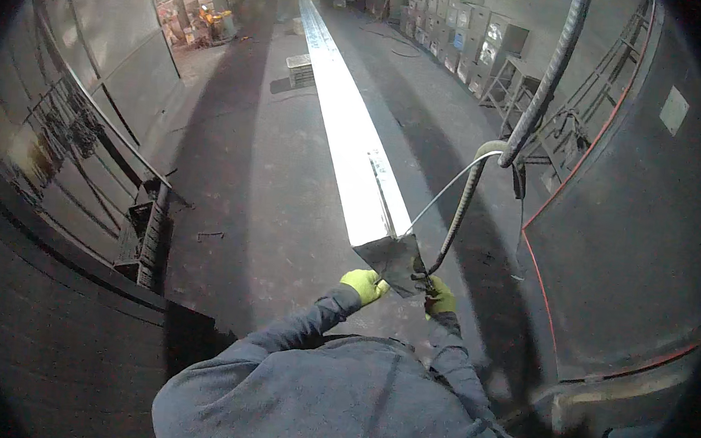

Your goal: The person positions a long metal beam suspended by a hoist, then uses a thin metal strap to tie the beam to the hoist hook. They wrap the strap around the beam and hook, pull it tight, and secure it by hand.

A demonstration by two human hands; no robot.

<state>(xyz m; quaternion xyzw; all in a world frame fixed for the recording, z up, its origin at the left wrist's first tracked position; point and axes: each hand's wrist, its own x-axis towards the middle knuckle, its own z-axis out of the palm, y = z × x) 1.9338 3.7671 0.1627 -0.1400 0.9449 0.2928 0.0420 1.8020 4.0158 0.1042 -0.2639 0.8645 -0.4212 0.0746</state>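
A long metal beam (346,151), glaring white under strong light, runs away from me across the floor. A dark, flat end face (387,260) closes its near end, just in front of my hands. My left hand (365,286), in a yellow-green glove, is curled at the lower left edge of that face; its fingertips are too small to make out. At the right edge, my gloved right hand (442,298) is closed around a small dark tool (423,280), partly hidden by the fingers. A ribbed hose (466,203) hangs down to this tool.
A thick overhead hose (550,80) and a thin pale line (452,187) hang right of the beam. Stacked boxes (463,36) and a stepladder (609,72) line the right wall. Beside the beam sits a crate (301,70). Plastic crates (142,236) stand at left.
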